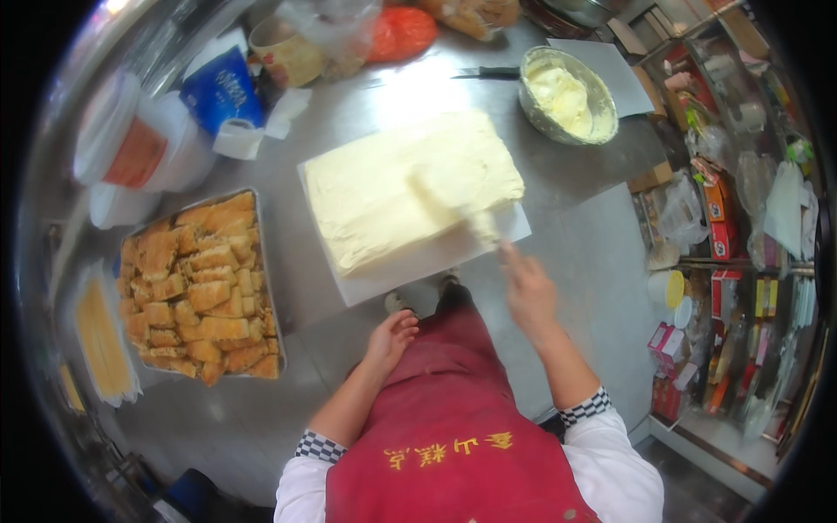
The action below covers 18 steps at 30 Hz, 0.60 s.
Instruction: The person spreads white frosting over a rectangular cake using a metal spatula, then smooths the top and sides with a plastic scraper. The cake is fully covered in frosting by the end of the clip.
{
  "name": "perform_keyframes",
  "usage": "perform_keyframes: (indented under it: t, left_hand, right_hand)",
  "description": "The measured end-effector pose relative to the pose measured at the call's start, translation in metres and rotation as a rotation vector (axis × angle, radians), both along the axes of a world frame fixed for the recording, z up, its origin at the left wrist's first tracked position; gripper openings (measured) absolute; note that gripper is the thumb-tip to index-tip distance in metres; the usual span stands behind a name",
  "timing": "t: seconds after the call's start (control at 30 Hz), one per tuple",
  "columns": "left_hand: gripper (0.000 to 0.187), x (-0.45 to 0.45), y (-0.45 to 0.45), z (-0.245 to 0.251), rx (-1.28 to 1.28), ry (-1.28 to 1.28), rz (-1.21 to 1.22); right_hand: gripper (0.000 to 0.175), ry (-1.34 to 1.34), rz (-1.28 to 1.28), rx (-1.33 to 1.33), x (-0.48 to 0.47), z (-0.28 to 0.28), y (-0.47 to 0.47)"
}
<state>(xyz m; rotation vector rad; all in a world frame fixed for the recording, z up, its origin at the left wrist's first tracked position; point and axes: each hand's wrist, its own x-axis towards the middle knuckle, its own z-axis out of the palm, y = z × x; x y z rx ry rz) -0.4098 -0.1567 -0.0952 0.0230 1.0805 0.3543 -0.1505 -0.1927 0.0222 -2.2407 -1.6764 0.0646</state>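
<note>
A rectangular slab cake (392, 183) coated in pale yellow cream lies on a white sheet (418, 261) on the steel table. My right hand (531, 291) grips the handle of a spatula (482, 227), which is blurred and smeared with cream. The blade is over the near right part of the cake; whether it touches the surface I cannot tell. Fingers loosely curled, my left hand (392, 337) hangs in front of my apron, off the table's near edge, with nothing visible in it.
A metal bowl of cream (569, 95) stands at the far right beside a black-handled knife (494, 72). At left is a tray (282, 353) heaped with cut pastry pieces (203, 287). White tubs (121, 140) and a blue bag (222, 91) sit behind it. Stocked shelves (726, 265) line the right.
</note>
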Motion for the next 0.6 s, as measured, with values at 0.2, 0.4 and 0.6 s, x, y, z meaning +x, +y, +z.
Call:
perform_keyframes:
  t: [0.2,0.4,0.6]
  left_hand:
    - [0.026,0.005,0.006,0.004,0.021,0.001,-0.01]
    - [0.027,0.006,0.004,-0.003,-0.035,0.051,-0.011]
    - [0.027,0.018,0.003,-0.004,-0.023,0.008,-0.029]
  right_hand:
    - [0.039,0.002,-0.036,-0.033,0.029,-0.009,0.049]
    - [0.036,0.077,-0.15,-0.021,0.065,0.001,0.055]
    - [0.034,0.153,-0.19,0.037,0.085,-0.011,0.07]
